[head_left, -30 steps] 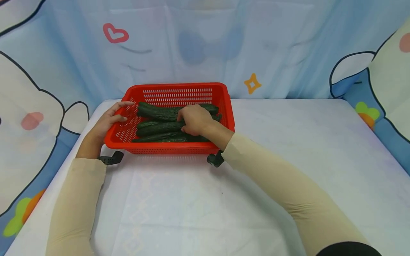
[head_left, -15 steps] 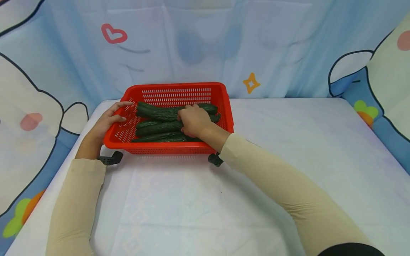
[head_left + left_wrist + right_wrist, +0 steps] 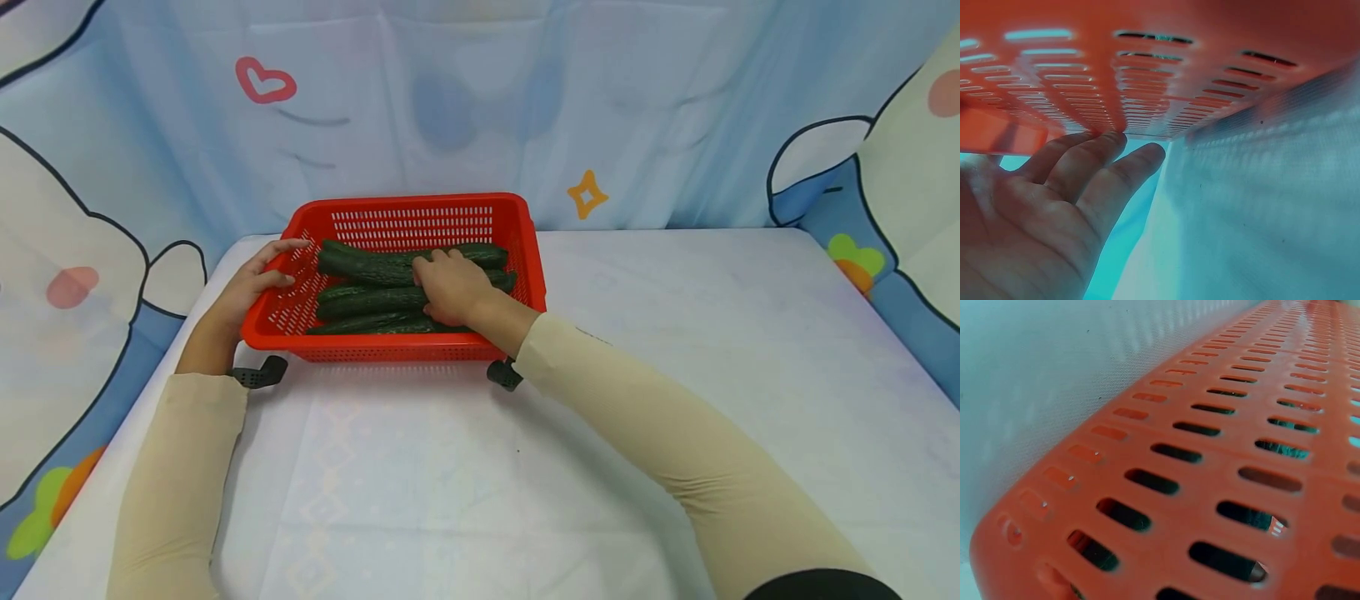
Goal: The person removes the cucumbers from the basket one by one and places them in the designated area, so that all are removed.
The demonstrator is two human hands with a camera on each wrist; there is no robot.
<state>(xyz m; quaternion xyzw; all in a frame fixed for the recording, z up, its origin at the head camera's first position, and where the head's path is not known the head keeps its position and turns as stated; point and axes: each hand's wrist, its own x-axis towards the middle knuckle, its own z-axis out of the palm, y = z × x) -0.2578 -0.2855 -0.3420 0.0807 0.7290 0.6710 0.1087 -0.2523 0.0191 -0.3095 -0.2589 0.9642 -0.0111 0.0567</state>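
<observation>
A red plastic basket [image 3: 405, 348] with slotted walls stands on the table, holding several dark green cucumbers laid lengthwise. My left hand [image 3: 243, 287] holds the basket's left rim, thumb and forefinger over the edge. In the left wrist view, the other fingers [image 3: 1100, 164] reach along the slotted outer wall. My right hand [image 3: 455, 287] is inside the basket, curled down over a middle cucumber [image 3: 375, 302], with the thumb on its near side. Its fingertips are partly hidden, close to the back cucumber [image 3: 367, 265]. The right wrist view shows mostly the basket's slotted wall [image 3: 1210, 469].
A white cloth [image 3: 420, 467] covers the table. Behind it hangs a light blue printed curtain [image 3: 637, 100], close to the basket's far side. Dark wrist cameras [image 3: 260, 372] sit under both wrists, near the basket's front wall.
Over the last second the right hand settles very slightly on the cucumbers. The left hand and the basket stay in place.
</observation>
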